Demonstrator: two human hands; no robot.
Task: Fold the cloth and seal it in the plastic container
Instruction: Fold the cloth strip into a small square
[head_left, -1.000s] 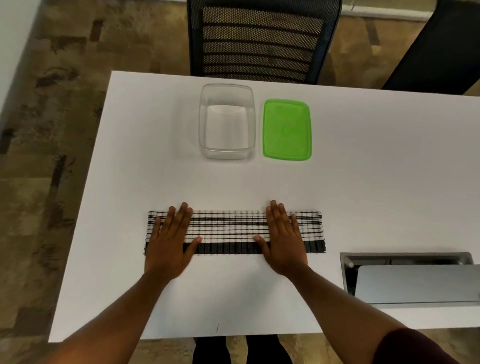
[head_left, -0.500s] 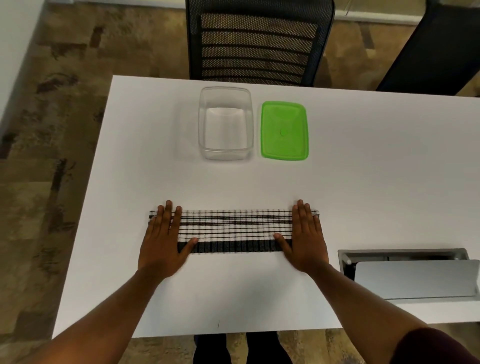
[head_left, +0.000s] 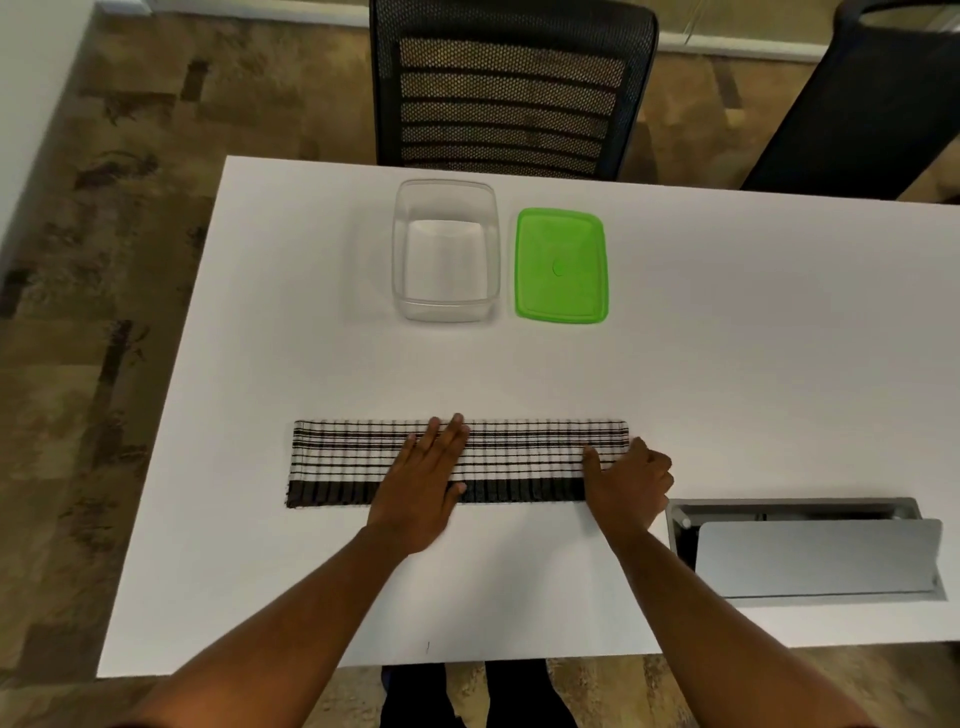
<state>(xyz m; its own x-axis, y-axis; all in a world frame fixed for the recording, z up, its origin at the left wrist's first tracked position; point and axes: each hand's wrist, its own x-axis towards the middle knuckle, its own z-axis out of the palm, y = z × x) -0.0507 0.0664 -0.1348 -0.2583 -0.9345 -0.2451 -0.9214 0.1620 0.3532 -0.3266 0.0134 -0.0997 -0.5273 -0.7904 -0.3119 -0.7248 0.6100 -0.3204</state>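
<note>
A: The checked cloth (head_left: 457, 462) lies as a long folded strip near your table edge, your left hand (head_left: 423, 486) flat on its middle, fingers spread.

B: And your right hand (head_left: 626, 480) curls round the cloth's right end, hiding that corner; I can't tell the grip.

The left hand (head_left: 422, 486) lay flat, palm down, fingers (head_left: 447, 434) extended. The right hand (head_left: 628, 483) was curled, its fingers bent under.
</note>
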